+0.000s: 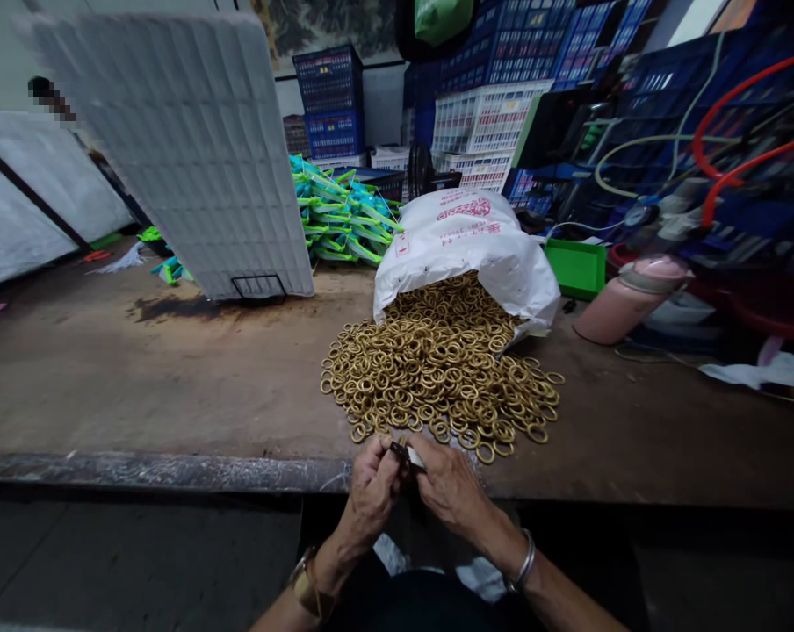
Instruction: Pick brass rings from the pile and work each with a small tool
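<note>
Brass rings (pixel 440 369) are being spilled across the bench (pixel 173 377) from a white sack (pixel 469 246); just nearer, a small dark piece (pixel 405 455) is being pinched between left hand (pixel 371 491) and right hand (pixel 451 487), both closed on it.

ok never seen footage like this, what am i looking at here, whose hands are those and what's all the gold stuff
This is one picture from a camera worn on a person's head, looking forward and down, so the two bare hands at the bottom are the wearer's own. No machine is involved.

The left hand and the right hand meet at the near edge of a brown workbench, pinching a small dark and white piece between the fingertips; it is too small to identify.

Just beyond them lies a heap of brass-coloured rings, spilling from a white sack lying on its side. Further back stand a tilted white ribbed panel, a pile of green and blue bundles, a green tray and a pink flask on its side. Stacked crates fill the background.
</note>
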Demonstrator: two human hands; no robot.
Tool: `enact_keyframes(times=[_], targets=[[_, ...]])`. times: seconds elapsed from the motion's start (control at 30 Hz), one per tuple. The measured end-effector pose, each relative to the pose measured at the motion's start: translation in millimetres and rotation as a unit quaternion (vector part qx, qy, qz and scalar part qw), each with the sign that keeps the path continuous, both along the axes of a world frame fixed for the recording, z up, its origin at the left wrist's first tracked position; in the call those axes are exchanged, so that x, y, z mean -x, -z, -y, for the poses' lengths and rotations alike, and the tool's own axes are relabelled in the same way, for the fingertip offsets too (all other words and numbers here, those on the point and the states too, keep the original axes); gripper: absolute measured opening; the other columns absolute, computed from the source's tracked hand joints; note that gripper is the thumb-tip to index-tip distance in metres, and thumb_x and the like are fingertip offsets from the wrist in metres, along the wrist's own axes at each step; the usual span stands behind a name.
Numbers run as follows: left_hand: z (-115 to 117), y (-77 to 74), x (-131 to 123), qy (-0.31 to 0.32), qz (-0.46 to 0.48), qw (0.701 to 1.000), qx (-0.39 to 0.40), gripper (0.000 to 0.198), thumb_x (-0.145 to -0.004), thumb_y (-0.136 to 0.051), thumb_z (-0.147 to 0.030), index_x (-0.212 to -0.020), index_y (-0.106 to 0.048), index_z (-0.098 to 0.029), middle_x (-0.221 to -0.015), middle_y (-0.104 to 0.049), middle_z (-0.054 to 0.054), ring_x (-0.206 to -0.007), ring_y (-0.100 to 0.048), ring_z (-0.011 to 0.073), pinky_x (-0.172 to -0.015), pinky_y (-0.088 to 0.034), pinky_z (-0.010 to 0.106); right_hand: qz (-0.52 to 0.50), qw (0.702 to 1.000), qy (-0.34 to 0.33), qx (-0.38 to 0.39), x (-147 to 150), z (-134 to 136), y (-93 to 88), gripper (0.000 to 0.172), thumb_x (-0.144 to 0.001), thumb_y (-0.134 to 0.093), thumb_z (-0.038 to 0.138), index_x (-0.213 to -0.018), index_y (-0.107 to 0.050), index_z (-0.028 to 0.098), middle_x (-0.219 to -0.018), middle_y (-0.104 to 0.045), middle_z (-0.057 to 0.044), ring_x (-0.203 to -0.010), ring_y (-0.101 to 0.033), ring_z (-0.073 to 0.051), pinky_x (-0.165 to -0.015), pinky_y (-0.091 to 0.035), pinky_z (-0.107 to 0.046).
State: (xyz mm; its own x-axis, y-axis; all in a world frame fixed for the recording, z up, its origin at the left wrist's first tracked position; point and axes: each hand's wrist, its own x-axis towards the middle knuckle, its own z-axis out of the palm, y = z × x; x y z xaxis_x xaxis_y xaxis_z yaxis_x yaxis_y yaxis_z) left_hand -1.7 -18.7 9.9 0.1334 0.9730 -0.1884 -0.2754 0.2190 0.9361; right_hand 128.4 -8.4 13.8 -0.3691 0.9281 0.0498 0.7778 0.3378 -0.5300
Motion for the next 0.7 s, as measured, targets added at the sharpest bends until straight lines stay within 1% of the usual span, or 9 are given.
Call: enact_keyframes(times=[0.07,0.13,0.2,0.27,0.33,0.4,0.47,0.6,0.7], targets=[[2,-0.1,0,-0.003,-0.020,1.000,0.010,0.041,-0.070,-0.055,-0.057,-0.068,-0.043,-0.018,-0.053,-0.041,-0.007,-0.043,-0.029,0.0045,-0.042,-0.022,0.019,0.004,1.000,-0.008,0.007,-1,-2,2.9,0.030,-0.064,-0.037,0.005,-0.086,-0.051,0.020,-0.068,-0.061,-0.002,-0.061,-0.051,-0.015,-0.055,-0.026,-0.025],[8,-1.8,2,-0.002,-0.041,0.999,0.020,0.042,-0.073,-0.052,-0.057,-0.066,-0.045,-0.017,-0.052,-0.041,-0.006,-0.042,-0.028,0.0043,-0.041,-0.021,0.019,0.013,1.000,-0.010,0.005,-2,-5,7.9,0.029,-0.068,-0.038,0.006,-0.090,-0.051,0.019,-0.068,-0.061,-0.002,-0.059,-0.051,-0.015,-0.054,-0.024,-0.026],[15,-5.4,3,0.010,-0.038,0.999,0.021,0.040,-0.075,-0.051,-0.055,-0.066,-0.046,-0.016,-0.053,-0.044,-0.005,-0.043,-0.031,0.0042,-0.041,-0.022,0.018,0.042,0.999,0.016,-0.002,-4,-10,13.1,0.024,-0.072,-0.038,0.008,-0.090,-0.051,0.019,-0.067,-0.062,-0.002,-0.057,-0.051,-0.015,-0.053,-0.022,-0.026],[22,-9.7,5,0.028,-0.002,0.999,0.031,0.035,-0.077,-0.053,-0.050,-0.068,-0.047,-0.016,-0.056,-0.048,-0.004,-0.044,-0.034,0.0039,-0.041,-0.022,0.017,0.072,0.996,0.052,-0.015,-4,-17,16.4,0.019,-0.075,-0.038,0.010,-0.086,-0.052,0.019,-0.063,-0.061,-0.002,-0.053,-0.050,-0.014,-0.051,-0.020,-0.027],[25,-12.8,6,0.036,0.061,0.995,0.071,0.033,-0.076,-0.055,-0.048,-0.070,-0.046,-0.017,-0.055,-0.048,-0.004,-0.041,-0.032,0.0032,-0.039,-0.020,0.017,0.079,0.993,0.073,-0.040,-2,-24,16.9,0.017,-0.077,-0.039,0.010,-0.083,-0.052,0.019,-0.062,-0.060,-0.002,-0.053,-0.051,-0.013,-0.051,-0.019,-0.027],[23,-13.4,7,0.025,0.123,0.986,0.109,0.034,-0.075,-0.056,-0.049,-0.069,-0.043,-0.018,-0.056,-0.048,-0.005,-0.038,-0.030,0.0025,-0.036,-0.018,0.016,0.062,0.992,0.088,-0.069,1,-32,15.5,0.015,-0.080,-0.038,0.012,-0.084,-0.052,0.019,-0.062,-0.061,-0.002,-0.055,-0.052,-0.014,-0.052,-0.021,-0.026],[20,-11.5,9,0.016,0.163,0.979,0.124,0.033,-0.074,-0.057,-0.047,-0.069,-0.043,-0.017,-0.061,-0.051,-0.003,-0.039,-0.032,0.0024,-0.036,-0.018,0.016,0.045,0.989,0.111,-0.092,6,-42,13.2,0.015,-0.082,-0.038,0.014,-0.088,-0.052,0.018,-0.064,-0.062,-0.002,-0.057,-0.055,-0.014,-0.053,-0.023,-0.026],[17,-5.6,13,0.017,0.176,0.978,0.114,0.028,-0.077,-0.055,-0.042,-0.074,-0.048,-0.015,-0.073,-0.056,0.001,-0.042,-0.037,0.0026,-0.036,-0.022,0.016,0.055,0.984,0.136,-0.105,12,-60,8.2,0.024,-0.082,-0.042,0.015,-0.104,-0.049,0.018,-0.072,-0.065,-0.003,-0.060,-0.057,-0.015,-0.053,-0.024,-0.025],[16,-3.8,16,0.013,0.201,0.972,0.120,0.021,-0.078,-0.054,-0.037,-0.078,-0.047,-0.018,-0.071,-0.056,0.000,-0.041,-0.037,0.0034,-0.035,-0.021,0.015,0.086,0.983,0.130,-0.095,14,-68,5.7,0.023,-0.081,-0.043,0.014,-0.101,-0.051,0.021,-0.072,-0.065,-0.003,-0.059,-0.057,-0.015,-0.052,-0.022,-0.026]])
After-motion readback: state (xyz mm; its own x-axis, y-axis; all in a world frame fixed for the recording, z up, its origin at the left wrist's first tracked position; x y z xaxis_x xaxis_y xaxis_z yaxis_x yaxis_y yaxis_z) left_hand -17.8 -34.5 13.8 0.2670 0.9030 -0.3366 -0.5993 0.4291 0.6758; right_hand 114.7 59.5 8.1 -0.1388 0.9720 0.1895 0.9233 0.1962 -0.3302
